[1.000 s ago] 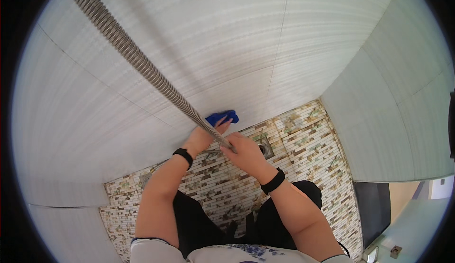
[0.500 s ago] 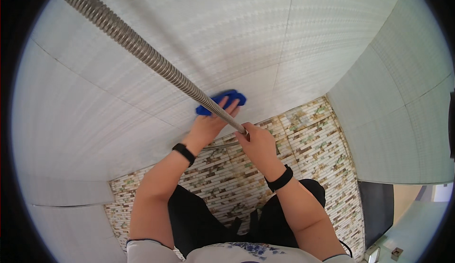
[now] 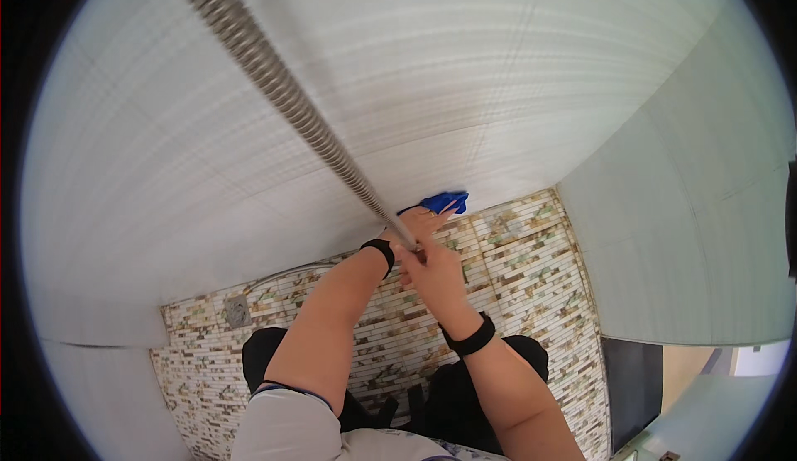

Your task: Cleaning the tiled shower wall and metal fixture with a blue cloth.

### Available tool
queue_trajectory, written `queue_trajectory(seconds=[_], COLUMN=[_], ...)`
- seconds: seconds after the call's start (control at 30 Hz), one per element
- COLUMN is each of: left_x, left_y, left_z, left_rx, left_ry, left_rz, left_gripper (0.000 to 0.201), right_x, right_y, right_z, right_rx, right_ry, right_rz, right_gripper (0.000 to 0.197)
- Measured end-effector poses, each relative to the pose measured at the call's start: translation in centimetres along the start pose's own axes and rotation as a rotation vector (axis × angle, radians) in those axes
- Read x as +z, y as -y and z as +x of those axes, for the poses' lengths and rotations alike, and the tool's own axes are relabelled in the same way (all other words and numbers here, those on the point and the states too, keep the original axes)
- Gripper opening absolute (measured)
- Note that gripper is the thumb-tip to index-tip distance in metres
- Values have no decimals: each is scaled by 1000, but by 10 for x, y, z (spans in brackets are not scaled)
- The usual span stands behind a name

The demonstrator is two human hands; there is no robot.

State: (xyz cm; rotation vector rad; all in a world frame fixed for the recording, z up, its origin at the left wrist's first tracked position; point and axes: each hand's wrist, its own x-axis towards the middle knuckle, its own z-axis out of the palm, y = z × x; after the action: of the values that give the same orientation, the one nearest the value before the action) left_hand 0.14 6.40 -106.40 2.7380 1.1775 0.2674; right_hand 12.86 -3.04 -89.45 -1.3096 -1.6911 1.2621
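Observation:
Low on the white wall, my left hand (image 3: 425, 221) presses a blue cloth (image 3: 449, 202) flat, its fingers stretched over the fabric. A ring shows on one finger. My right hand (image 3: 435, 277) is just nearer to me, with thumb and fingers closed round the lower end of a ribbed metal shower hose (image 3: 309, 125). From there the hose runs up to the upper left, crossing in front of my left wrist. What lies at its lower end is hidden in my right hand.
White tiled walls (image 3: 398, 87) rise ahead, with another wall (image 3: 664, 237) on the right. The floor (image 3: 531, 278) is covered in small mosaic strips. A square drain (image 3: 237, 312) sits at the left, near a thin grey hose (image 3: 286, 273). A dark panel (image 3: 633, 395) stands at the lower right.
My left hand and the blue cloth have slid right and down along the wall toward the floor. My right hand has shifted slightly left and nearer, still on the hose. The view has turned a little.

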Motion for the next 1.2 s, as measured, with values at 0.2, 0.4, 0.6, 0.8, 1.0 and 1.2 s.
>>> queue_trajectory(seconds=[0.2, 0.4, 0.6, 0.8, 1.0, 1.2], left_x=[-52, -125, -198, -251, -216, -106], left_y=[3, 9, -10, -28, -15, -7], left_z=[-82, -171, -201, -146, -143, -152], left_rx=[-207, -91, -179, -377, -439, -608], left_ry=[58, 182, -5, -651, -765, -794], left_rz=[-55, 553, 826, 837, 759, 598], left_gripper=[46, 61, 67, 64, 71, 59], right_x=[-1, 24, 28, 34, 37, 35], right_y=[9, 9, 3, 10, 10, 4], right_z=[6, 11, 23, 26, 25, 29], right_rx=[102, 93, 63, 105, 170, 271], right_ry=[-7, 8, -45, -86, -14, 63], right_rz=[100, 171, 80, 124, -109, -142], right_gripper=[22, 21, 26, 21, 34, 45])
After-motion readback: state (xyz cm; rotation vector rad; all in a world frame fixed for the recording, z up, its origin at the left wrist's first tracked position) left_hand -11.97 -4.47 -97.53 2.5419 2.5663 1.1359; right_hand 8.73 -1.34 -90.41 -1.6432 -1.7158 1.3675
